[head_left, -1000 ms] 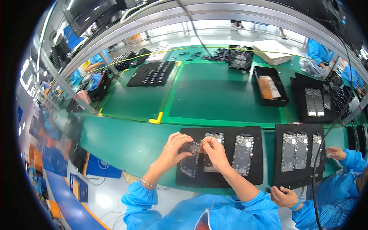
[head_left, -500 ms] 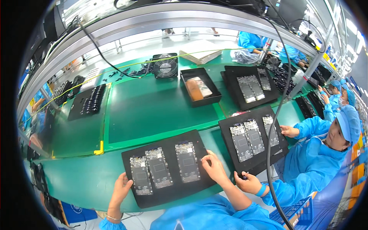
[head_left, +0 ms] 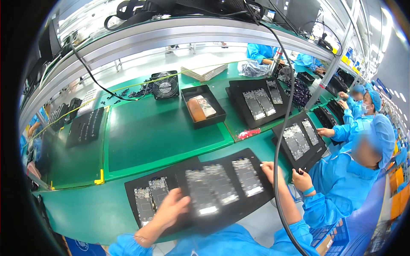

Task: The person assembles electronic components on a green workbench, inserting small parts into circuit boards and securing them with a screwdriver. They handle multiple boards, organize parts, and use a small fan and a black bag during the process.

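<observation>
A black board (head_left: pixel 256 205) carrying three circuit boards, such as the rightmost circuit board (head_left: pixel 247 177), is raised and slanted over a second black board (head_left: pixel 130 197). Circuit boards (head_left: pixel 144 205) show on the lower one, whose right part is covered. My right hand (head_left: pixel 273 173) grips the upper board at its far right corner. At its left edge, my left hand (head_left: pixel 170 211) is closed on it, slightly blurred, with fingers lapping over the edge.
At my right a co-worker in blue holds a similar black board (head_left: pixel 318 150). Further back lie a black box (head_left: pixel 204 123) with a brown item, stacked boards (head_left: pixel 239 117) and a fan (head_left: pixel 165 85). A dark cable (head_left: pixel 278 149) hangs in front of my right forearm.
Both my hands have shifted right with the upper board, uncovering the lower board at the left. The co-worker's board has also moved right. The whole view has turned slightly.
</observation>
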The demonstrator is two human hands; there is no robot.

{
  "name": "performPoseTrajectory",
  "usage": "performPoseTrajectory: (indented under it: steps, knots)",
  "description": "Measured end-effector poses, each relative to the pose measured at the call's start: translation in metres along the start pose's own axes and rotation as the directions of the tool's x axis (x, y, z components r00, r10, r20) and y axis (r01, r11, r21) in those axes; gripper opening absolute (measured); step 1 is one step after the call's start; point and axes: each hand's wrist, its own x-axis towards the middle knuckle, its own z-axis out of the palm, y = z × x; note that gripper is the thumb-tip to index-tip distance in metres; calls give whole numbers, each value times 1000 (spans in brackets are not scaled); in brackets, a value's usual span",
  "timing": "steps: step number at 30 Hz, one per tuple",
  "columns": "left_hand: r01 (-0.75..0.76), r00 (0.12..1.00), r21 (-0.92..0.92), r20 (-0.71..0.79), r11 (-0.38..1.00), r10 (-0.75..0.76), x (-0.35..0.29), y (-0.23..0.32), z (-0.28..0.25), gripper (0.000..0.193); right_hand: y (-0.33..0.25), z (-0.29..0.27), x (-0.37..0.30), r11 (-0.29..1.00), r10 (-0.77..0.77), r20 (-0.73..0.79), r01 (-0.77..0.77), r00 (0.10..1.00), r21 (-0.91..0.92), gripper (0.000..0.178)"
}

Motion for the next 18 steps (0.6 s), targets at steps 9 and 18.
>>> performPoseTrajectory:
  steps: [9, 18]
  knots:
    - [-57, 998, 173, 50, 983, 49, 138, -72, 129, 51, 1, -9, 79, 909, -344, -141, 291, 928, -300, 10]
    - [-446, 892, 590, 355, 672, 280, 33, -41, 72, 57, 0, 47, 167, 123, -580, 348, 501, 737, -856, 7]
